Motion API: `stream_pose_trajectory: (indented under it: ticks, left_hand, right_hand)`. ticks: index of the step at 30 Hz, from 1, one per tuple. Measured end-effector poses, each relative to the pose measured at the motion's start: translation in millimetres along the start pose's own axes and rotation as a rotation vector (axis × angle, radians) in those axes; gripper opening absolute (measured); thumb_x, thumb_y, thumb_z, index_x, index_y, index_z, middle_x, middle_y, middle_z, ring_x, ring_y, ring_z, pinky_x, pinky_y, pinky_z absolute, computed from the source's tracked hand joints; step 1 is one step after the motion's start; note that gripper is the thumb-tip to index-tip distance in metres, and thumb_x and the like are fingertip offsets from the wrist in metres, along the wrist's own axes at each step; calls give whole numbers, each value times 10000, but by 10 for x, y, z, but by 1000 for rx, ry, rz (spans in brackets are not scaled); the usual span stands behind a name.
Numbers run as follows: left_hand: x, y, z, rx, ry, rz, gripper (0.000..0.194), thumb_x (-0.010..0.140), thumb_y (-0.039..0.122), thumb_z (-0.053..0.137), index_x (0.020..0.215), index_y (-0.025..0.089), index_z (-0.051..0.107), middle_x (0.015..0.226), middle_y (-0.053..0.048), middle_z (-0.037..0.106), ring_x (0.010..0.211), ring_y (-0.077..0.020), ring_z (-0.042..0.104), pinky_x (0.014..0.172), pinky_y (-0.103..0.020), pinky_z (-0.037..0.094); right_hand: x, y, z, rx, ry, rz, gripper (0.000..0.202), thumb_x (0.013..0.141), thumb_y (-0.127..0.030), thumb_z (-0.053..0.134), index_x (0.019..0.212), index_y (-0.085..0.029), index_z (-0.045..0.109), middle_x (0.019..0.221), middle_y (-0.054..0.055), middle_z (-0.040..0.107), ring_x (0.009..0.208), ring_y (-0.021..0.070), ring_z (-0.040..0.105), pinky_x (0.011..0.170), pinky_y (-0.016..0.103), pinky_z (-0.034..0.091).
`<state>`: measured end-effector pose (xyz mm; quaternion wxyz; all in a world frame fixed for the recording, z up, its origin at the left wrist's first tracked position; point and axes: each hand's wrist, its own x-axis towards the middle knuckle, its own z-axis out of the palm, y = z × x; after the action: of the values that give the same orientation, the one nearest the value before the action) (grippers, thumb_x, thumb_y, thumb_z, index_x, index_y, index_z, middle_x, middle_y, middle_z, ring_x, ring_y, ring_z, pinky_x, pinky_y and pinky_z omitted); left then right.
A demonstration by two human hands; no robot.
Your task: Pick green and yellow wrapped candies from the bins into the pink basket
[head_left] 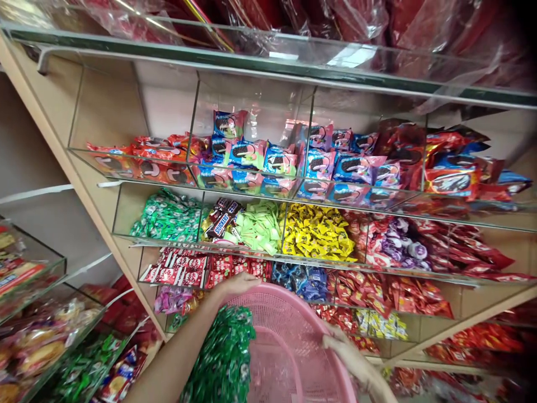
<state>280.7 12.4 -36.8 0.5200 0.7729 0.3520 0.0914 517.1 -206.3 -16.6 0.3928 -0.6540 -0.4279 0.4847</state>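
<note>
Basket (285, 313), pink plastic with a perforated wall, is held at the bottom edge of the view, in front of a wooden shelf (90, 196) with clear partitions. Left hand (240, 284) grips the far rim of the basket toward its left side, the forearm running down past the left edge. Right hand (342, 347) grips the rim at the right edge, fingers bent onto it. Green candies (222, 358) lie heaped inside, along the left side of the basket; the pink bottom shows to the right of the heap. On the upper tier of the shelf, orange packets (155, 159) stand at the left end, blue cookie packets (247, 157) occupy the middle, and red packets (451, 179) lie toward the right end. The tier below carries, from its left end, green sweets (168, 215), chocolate bars (225, 218), pale green packets (258, 224), yellow sweets (316, 232) and purple-and-white sweets (405, 243). Lower down, red-and-white packets (178, 267) lie near the left end and blue sweets (300, 280) behind the far rim of the basket. Wrapped pastries (46, 350) sit on a separate rack at the lower left corner of the view; individual labels there are too blurred to read.
</note>
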Motion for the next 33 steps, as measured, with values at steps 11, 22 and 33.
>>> stream_pose_trajectory:
  ticks: [11,22,33]
  left_hand:
    - [66,135,111,-17,-27,3,533,660,658,465,628,130,526,531,44,424,477,-65,340,449,-181,232]
    - [218,131,256,73,58,87,517,667,642,454,569,135,483,531,53,367,515,-65,315,467,-181,226]
    - [204,195,224,-63,49,20,506,647,629,485,592,128,528,510,41,416,486,-70,339,454,-190,217]
  right_hand:
    - [-82,81,9,142,37,19,320,639,-384,545,826,-160,675,708,18,613,694,192,535,633,271,414]
    - [-191,-89,-115,99,-29,-103,350,701,-375,530,949,-167,663,773,29,651,789,211,559,714,288,419]
    - [-70,-188,-196,-3,-72,-241,330,734,-388,531,907,-143,668,769,34,639,727,182,531,676,270,398]
